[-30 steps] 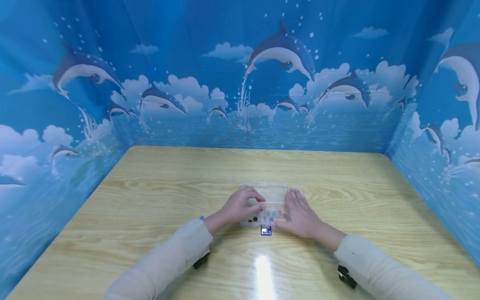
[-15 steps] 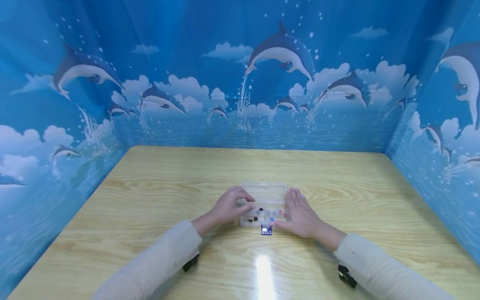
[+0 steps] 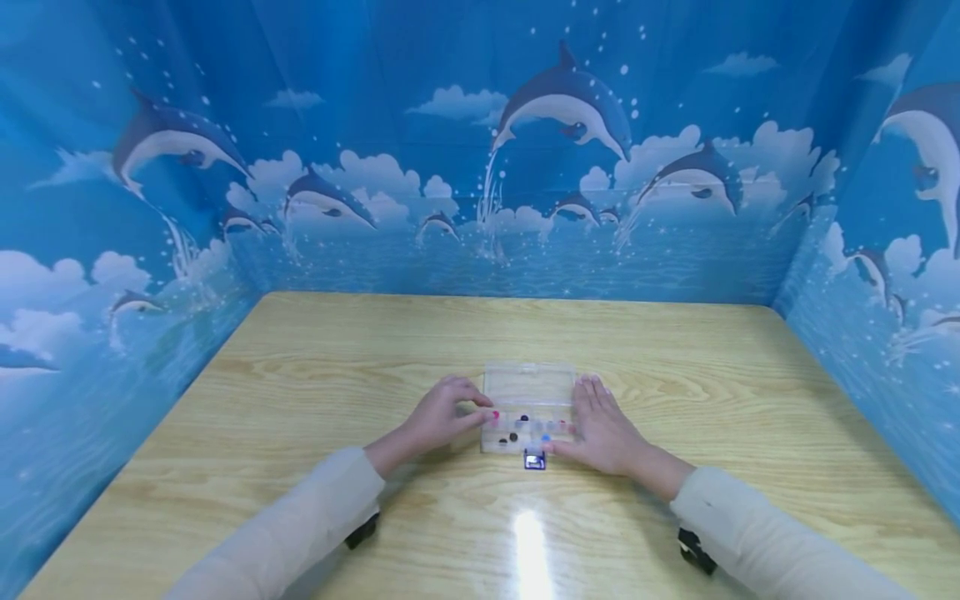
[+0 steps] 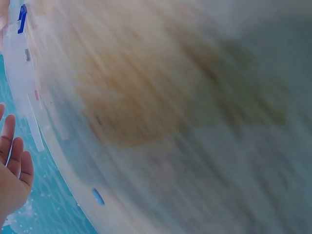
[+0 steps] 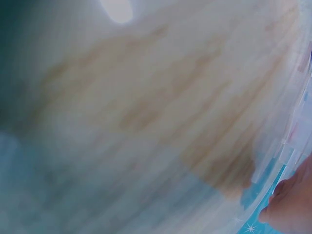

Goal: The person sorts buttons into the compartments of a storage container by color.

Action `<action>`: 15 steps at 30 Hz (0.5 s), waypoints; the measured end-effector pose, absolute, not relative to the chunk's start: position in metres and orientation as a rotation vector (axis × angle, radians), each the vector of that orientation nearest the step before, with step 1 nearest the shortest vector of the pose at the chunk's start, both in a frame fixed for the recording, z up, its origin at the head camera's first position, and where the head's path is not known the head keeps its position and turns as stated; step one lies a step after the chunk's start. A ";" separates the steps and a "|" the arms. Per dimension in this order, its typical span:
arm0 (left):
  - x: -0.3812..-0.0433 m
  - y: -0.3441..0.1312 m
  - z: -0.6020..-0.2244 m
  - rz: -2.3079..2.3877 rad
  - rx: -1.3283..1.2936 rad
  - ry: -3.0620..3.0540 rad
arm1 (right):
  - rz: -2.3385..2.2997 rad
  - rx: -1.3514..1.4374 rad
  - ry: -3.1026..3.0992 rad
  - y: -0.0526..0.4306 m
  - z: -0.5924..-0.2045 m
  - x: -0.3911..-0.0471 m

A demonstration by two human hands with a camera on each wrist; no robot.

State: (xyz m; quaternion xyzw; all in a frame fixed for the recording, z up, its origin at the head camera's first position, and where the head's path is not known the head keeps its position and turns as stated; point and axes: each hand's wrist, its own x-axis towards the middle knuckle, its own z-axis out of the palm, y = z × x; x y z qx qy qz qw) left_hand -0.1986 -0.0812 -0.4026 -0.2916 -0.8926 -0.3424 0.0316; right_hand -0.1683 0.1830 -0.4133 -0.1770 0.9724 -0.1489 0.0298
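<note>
A clear plastic compartment box (image 3: 529, 451) lies open on the table, its lid (image 3: 529, 384) folded back. Small dark pieces (image 3: 513, 437), a blue piece (image 3: 546, 437) and red pieces (image 3: 496, 414) sit in its compartments. At the box's left edge is my left hand (image 3: 437, 418), thumb and fingers apart, the thumb tip close to a red piece. In the left wrist view the fingers of this hand (image 4: 14, 168) look loose, with nothing visible between them. My right hand (image 3: 606, 433) lies flat along the box's right side, its thumb at the front edge.
A blue clasp (image 3: 534, 460) sticks out at the front of the box. In the left wrist view a small blue piece (image 4: 98, 196) lies on the wooden table (image 3: 337, 358). Dolphin-print curtains (image 3: 420, 167) hang behind and at both sides.
My left hand has drawn back leftward from over the box, uncovering a dark piece and then a red one in the left compartments. My right hand has stayed in place.
</note>
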 end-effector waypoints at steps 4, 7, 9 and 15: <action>-0.197 -0.088 -0.402 -1.063 -0.857 -2.782 | -0.459 -0.545 3.001 0.183 -0.413 -0.168; -0.196 -0.092 -0.402 -1.069 -0.844 -2.795 | -0.464 -0.543 2.999 0.183 -0.413 -0.168; -0.195 -0.095 -0.403 -1.059 -0.861 -2.782 | -0.464 -0.543 2.999 0.183 -0.413 -0.168; -0.193 -0.106 -0.403 -1.035 -0.913 -2.745 | -0.448 -0.543 3.005 0.183 -0.413 -0.168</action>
